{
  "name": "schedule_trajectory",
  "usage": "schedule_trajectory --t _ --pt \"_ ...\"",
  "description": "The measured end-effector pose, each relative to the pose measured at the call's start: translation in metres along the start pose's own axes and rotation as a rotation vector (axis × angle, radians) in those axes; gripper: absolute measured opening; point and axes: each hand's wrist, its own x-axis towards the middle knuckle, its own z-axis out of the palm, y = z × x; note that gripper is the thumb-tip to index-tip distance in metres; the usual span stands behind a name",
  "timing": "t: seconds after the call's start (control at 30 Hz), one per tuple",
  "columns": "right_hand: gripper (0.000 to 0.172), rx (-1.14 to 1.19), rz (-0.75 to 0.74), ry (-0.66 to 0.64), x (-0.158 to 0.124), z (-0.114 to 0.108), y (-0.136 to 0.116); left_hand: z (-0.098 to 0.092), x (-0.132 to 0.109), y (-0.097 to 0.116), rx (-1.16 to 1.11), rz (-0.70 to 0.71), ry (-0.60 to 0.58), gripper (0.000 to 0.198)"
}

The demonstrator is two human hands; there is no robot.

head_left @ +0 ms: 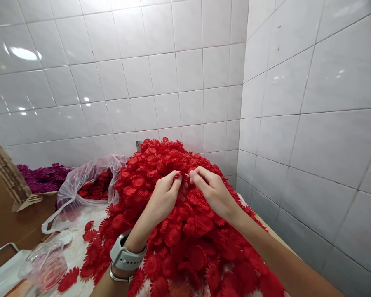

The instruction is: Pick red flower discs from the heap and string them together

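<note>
A large heap of red artificial flower heads (pixel 139 181) with fringed petals rises in front of me, and both my hands are held over it. My left hand (pixel 165 194) is closed in a pinch, with a bit of a red flower piece (pixel 177 175) showing at its fingertips. Just to the right, my right hand (pixel 213 190) is also pinched closed, its fingertips close to those of the left. Whatever the right fingers hold is too small to make out. A pale, blurred shape hangs below the left fingertips. On my left wrist is a watch with a light band (pixel 128 255).
Left of the heap, a clear plastic bag (pixel 76 185) holds darker red flower pieces. Purple flowers (pixel 45 177) lie behind a cardboard box (pixel 6 206). A clear plastic container (pixel 48 268) stands at the lower left. White tiled walls (pixel 188 70) close off the back and right.
</note>
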Motion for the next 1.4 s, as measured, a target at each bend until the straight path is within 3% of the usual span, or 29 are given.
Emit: schedule_trajectory --t 0.13,0.27,0.5,0.57,0.7,0.83,1.03,1.2,1.3,1.4 --pt "0.032 0.035 0.026 0.088 0.0 -0.009 -0.005 0.001 0.003 -0.006 -0.01 -0.016 0.089 0.033" --pt "0.031 0.045 0.014 0.079 0.0 -0.013 -0.01 0.0 0.003 -0.007 -0.037 -0.043 0.11 0.047" --pt "0.017 -0.019 -0.024 -0.198 -0.001 -0.018 -0.01 -0.003 0.002 -0.006 -0.059 -0.109 -0.071 0.059" --pt "0.015 -0.05 -0.03 -0.212 -0.001 -0.018 -0.009 -0.003 0.002 -0.007 -0.076 -0.112 -0.128 0.061" --pt "0.017 -0.132 -0.041 -0.055 0.005 -0.018 -0.002 -0.004 0.002 -0.006 -0.132 -0.169 -0.253 0.047" --pt "0.016 -0.298 0.059 0.145 0.014 -0.023 0.014 -0.004 0.002 -0.006 -0.126 -0.213 -0.234 0.038" --pt "0.021 -0.365 0.163 -0.056 0.018 -0.027 0.032 0.001 0.007 -0.014 -0.125 -0.231 -0.119 0.037" --pt "0.018 -0.231 0.081 -0.125 0.016 -0.023 0.023 0.002 0.01 -0.022 -0.076 -0.162 0.022 0.045" --pt "0.022 -0.037 -0.002 -0.181 0.013 -0.02 0.014 0.001 0.009 -0.022 -0.069 -0.137 0.022 0.048" --pt "0.023 -0.025 -0.001 -0.218 0.01 -0.018 0.01 0.002 0.008 -0.02 -0.086 -0.156 -0.047 0.048"
